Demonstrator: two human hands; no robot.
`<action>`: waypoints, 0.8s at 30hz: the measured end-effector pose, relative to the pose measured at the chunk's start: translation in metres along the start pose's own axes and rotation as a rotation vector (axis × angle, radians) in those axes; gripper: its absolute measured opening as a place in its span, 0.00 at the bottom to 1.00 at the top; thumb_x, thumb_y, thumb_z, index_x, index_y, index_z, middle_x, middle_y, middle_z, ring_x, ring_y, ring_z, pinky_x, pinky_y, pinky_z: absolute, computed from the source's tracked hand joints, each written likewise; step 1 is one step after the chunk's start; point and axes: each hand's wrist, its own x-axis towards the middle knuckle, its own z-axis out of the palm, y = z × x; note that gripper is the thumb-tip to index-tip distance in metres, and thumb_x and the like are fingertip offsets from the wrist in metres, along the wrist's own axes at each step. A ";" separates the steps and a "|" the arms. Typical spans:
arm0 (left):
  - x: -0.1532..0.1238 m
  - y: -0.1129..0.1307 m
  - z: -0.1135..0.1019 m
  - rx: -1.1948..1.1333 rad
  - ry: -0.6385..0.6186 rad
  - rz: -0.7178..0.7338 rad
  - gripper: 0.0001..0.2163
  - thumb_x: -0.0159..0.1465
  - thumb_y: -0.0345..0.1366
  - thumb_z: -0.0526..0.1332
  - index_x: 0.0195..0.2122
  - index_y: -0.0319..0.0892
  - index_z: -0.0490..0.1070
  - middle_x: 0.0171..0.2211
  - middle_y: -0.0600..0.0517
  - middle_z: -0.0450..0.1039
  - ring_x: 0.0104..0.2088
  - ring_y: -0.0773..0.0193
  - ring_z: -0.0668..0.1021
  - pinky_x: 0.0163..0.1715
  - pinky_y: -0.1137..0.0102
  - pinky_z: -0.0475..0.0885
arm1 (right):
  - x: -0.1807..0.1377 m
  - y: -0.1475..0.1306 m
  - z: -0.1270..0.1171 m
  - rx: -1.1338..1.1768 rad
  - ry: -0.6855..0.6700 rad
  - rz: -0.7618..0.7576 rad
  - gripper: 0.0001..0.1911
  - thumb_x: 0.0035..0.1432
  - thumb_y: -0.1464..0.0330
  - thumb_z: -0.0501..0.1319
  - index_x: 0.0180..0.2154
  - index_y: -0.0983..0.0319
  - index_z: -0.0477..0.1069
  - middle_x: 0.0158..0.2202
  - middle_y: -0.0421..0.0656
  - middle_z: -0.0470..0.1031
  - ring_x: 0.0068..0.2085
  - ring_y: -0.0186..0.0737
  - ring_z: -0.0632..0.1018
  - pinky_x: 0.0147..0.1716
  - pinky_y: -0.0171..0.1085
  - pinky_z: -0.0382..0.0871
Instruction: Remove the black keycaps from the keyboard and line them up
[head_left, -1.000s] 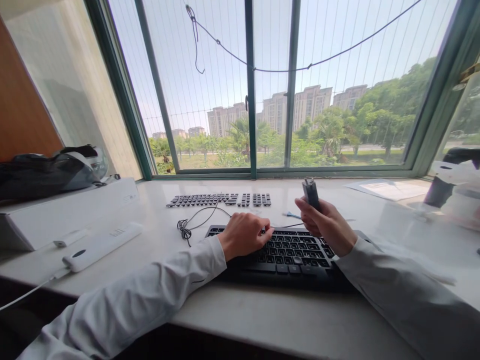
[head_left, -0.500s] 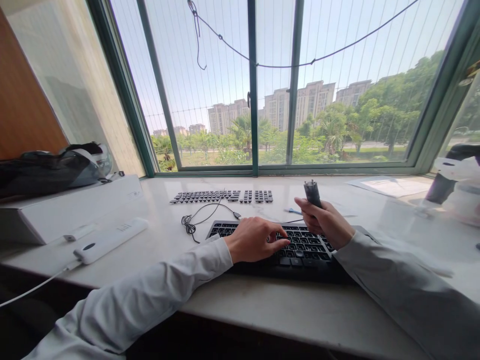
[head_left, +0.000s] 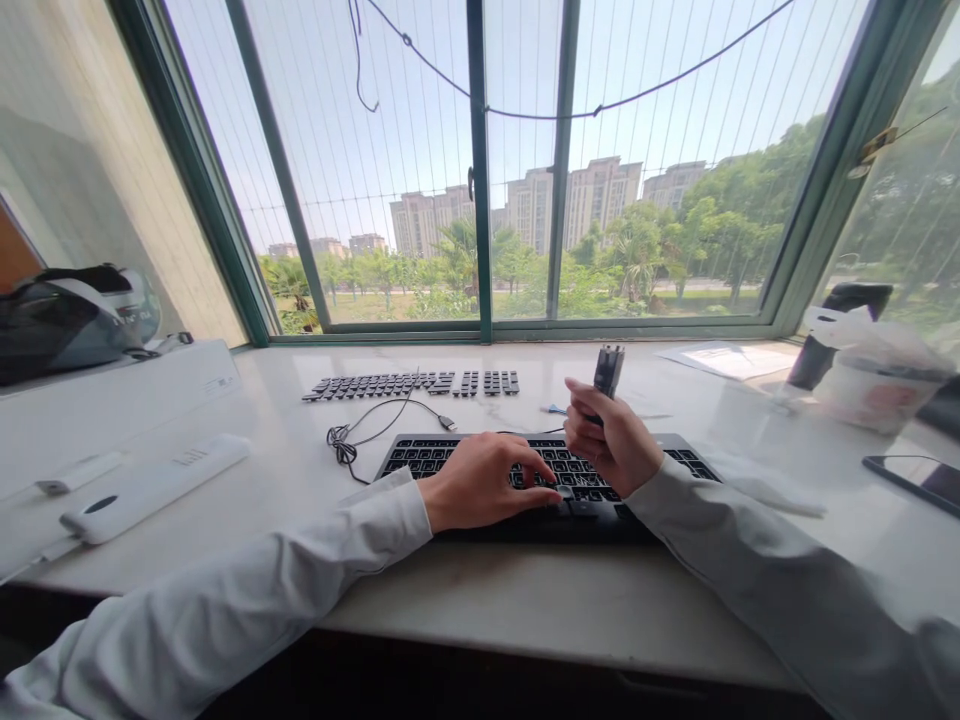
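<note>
A black keyboard (head_left: 416, 460) lies on the white counter, most of its keys showing bare square outlines. My left hand (head_left: 487, 482) rests over its middle, palm down, thumb and index finger apart beside a smooth dark key (head_left: 566, 492) near the front row. Above the keyboard's right half, my right hand (head_left: 616, 440) is closed around a short black tool with small prongs on top (head_left: 609, 370), held upright. Several rows of loose black keycaps (head_left: 382, 384) are laid out behind the keyboard. Between them lies a coiled black USB cable (head_left: 343, 442).
On the left stand a white box (head_left: 180, 375) with a dark bag (head_left: 60, 325) on it and a white power strip-like device (head_left: 157, 490). A phone (head_left: 919, 478), clear plastic wrapping (head_left: 772, 490), papers (head_left: 727, 360) and a bagged tub (head_left: 877, 385) are on the right. Windows rise behind.
The whole view has shifted, bringing the phone at the right into sight. The tool is turned slightly in my right hand. My left hand stays over the keyboard.
</note>
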 end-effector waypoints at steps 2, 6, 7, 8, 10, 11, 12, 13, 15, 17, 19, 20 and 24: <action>0.000 -0.001 0.000 0.002 0.007 -0.007 0.13 0.61 0.50 0.64 0.40 0.48 0.81 0.34 0.53 0.79 0.34 0.64 0.77 0.32 0.72 0.66 | -0.001 0.006 0.002 0.020 -0.002 0.012 0.28 0.47 0.53 0.68 0.20 0.57 0.49 0.14 0.28 0.45 0.15 0.26 0.51 0.14 0.31 0.46; 0.001 0.000 0.000 -0.025 0.020 -0.014 0.13 0.62 0.49 0.64 0.39 0.48 0.81 0.35 0.53 0.79 0.34 0.64 0.78 0.31 0.72 0.65 | -0.003 0.014 0.007 0.042 0.018 0.052 0.28 0.45 0.54 0.69 0.20 0.58 0.50 0.14 0.29 0.47 0.16 0.26 0.52 0.15 0.31 0.47; 0.001 0.001 0.000 -0.035 0.024 -0.013 0.13 0.62 0.49 0.64 0.39 0.48 0.81 0.35 0.53 0.80 0.34 0.64 0.78 0.30 0.73 0.65 | -0.003 0.015 0.008 0.038 0.024 0.053 0.27 0.46 0.54 0.69 0.20 0.58 0.51 0.15 0.29 0.47 0.17 0.26 0.52 0.15 0.31 0.47; 0.002 0.001 0.001 -0.045 0.027 -0.011 0.13 0.62 0.49 0.64 0.38 0.47 0.81 0.35 0.53 0.80 0.34 0.64 0.78 0.30 0.73 0.65 | -0.004 0.016 0.009 0.032 0.030 0.050 0.27 0.46 0.55 0.69 0.21 0.58 0.52 0.15 0.30 0.48 0.17 0.26 0.52 0.15 0.31 0.47; 0.003 0.002 0.002 -0.071 0.028 -0.005 0.12 0.63 0.48 0.63 0.38 0.47 0.81 0.35 0.54 0.80 0.34 0.64 0.78 0.31 0.73 0.65 | -0.005 0.016 0.010 0.022 0.048 0.038 0.26 0.45 0.55 0.70 0.21 0.58 0.53 0.16 0.30 0.48 0.18 0.27 0.53 0.16 0.31 0.48; 0.004 0.002 0.004 -0.086 0.025 -0.004 0.11 0.63 0.46 0.63 0.38 0.47 0.81 0.35 0.54 0.80 0.34 0.65 0.78 0.31 0.73 0.65 | -0.005 0.016 0.011 0.018 0.057 0.033 0.26 0.45 0.55 0.70 0.22 0.58 0.53 0.16 0.30 0.49 0.18 0.27 0.53 0.16 0.31 0.48; 0.004 0.001 0.005 -0.099 0.024 -0.005 0.10 0.64 0.45 0.62 0.37 0.47 0.81 0.34 0.54 0.80 0.34 0.65 0.78 0.32 0.73 0.66 | -0.005 0.016 0.011 0.014 0.064 0.033 0.27 0.44 0.54 0.71 0.22 0.58 0.54 0.16 0.30 0.49 0.18 0.27 0.54 0.16 0.31 0.48; 0.005 0.001 0.006 -0.111 0.022 -0.010 0.10 0.65 0.43 0.62 0.36 0.46 0.81 0.34 0.54 0.80 0.34 0.65 0.78 0.33 0.73 0.66 | -0.005 0.016 0.011 0.011 0.069 0.032 0.27 0.44 0.54 0.71 0.22 0.58 0.54 0.16 0.30 0.50 0.18 0.27 0.54 0.16 0.31 0.49; 0.006 0.000 0.007 -0.124 0.022 -0.026 0.09 0.65 0.41 0.61 0.35 0.45 0.80 0.33 0.54 0.80 0.33 0.65 0.78 0.33 0.73 0.67 | -0.005 0.017 0.012 0.002 0.074 0.029 0.26 0.44 0.54 0.71 0.22 0.58 0.54 0.15 0.30 0.50 0.18 0.27 0.55 0.16 0.31 0.50; 0.006 -0.001 0.006 -0.117 0.025 -0.036 0.08 0.64 0.39 0.61 0.34 0.44 0.79 0.33 0.54 0.80 0.33 0.65 0.78 0.33 0.73 0.67 | -0.004 0.018 0.011 -0.005 0.082 0.025 0.25 0.45 0.55 0.70 0.22 0.58 0.55 0.15 0.30 0.51 0.18 0.27 0.55 0.16 0.31 0.51; 0.006 0.000 0.004 -0.096 0.024 -0.041 0.07 0.63 0.38 0.62 0.34 0.43 0.79 0.33 0.54 0.80 0.33 0.64 0.78 0.33 0.73 0.67 | -0.004 0.020 0.010 -0.009 0.093 0.029 0.24 0.46 0.56 0.70 0.23 0.58 0.55 0.15 0.30 0.51 0.18 0.28 0.55 0.16 0.31 0.51; 0.006 0.000 0.003 -0.082 0.023 -0.045 0.07 0.63 0.37 0.62 0.33 0.43 0.79 0.33 0.54 0.80 0.33 0.64 0.78 0.33 0.73 0.67 | -0.004 0.021 0.010 -0.011 0.098 0.032 0.24 0.47 0.56 0.69 0.23 0.58 0.55 0.15 0.30 0.51 0.18 0.28 0.56 0.17 0.31 0.52; 0.005 0.001 0.001 -0.058 0.013 -0.052 0.07 0.62 0.37 0.61 0.32 0.42 0.78 0.32 0.53 0.80 0.33 0.64 0.78 0.33 0.73 0.67 | -0.005 0.024 0.011 -0.019 0.096 0.028 0.24 0.46 0.56 0.70 0.22 0.59 0.56 0.16 0.30 0.52 0.18 0.26 0.56 0.17 0.30 0.53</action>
